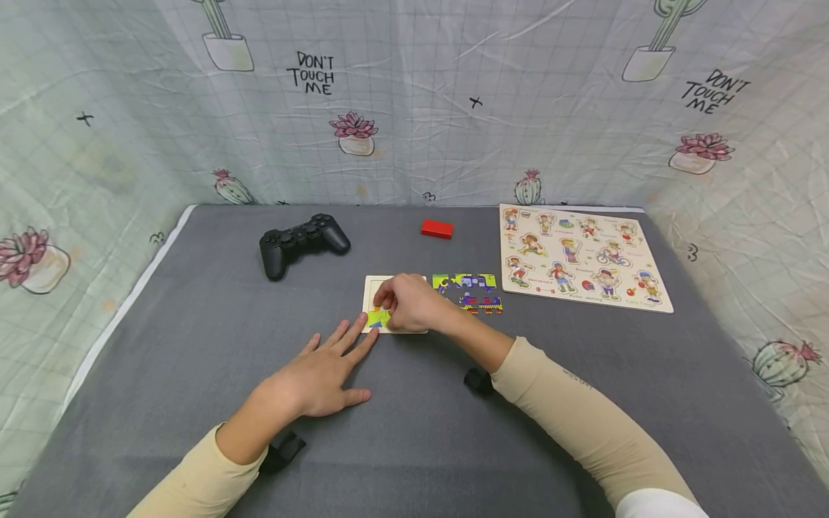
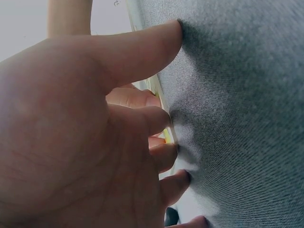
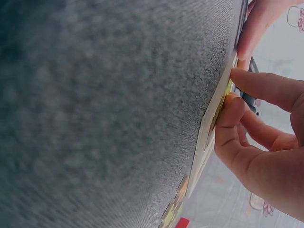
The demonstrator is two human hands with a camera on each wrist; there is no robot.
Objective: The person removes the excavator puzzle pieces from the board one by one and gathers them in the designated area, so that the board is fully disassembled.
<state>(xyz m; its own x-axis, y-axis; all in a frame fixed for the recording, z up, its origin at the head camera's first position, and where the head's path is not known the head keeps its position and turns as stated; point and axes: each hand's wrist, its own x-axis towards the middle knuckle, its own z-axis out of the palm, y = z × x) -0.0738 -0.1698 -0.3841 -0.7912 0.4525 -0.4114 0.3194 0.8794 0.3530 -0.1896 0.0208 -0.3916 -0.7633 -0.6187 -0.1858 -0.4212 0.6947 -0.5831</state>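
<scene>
A small wooden jigsaw board (image 1: 370,288) lies flat on the grey table, with green and yellow puzzle pieces (image 1: 376,319) in its lower left part. My left hand (image 1: 317,381) is spread palm down, its fingertips at the board's lower left edge and on the cloth. Over the board, my right hand (image 1: 411,306) has its fingers curled, thumb and index fingertips close together at a yellow puzzle piece (image 3: 229,88). The hand mostly hides this piece and the board's right side. Loose puzzle pieces (image 1: 481,302) in purple, red and yellow lie right of the board.
A black game controller (image 1: 304,243) lies at the back left. A red block (image 1: 437,229) sits at the back middle. To the right is a large wooden picture board (image 1: 583,259) with cartoon children. A patterned cloth (image 1: 414,108) hangs behind the table.
</scene>
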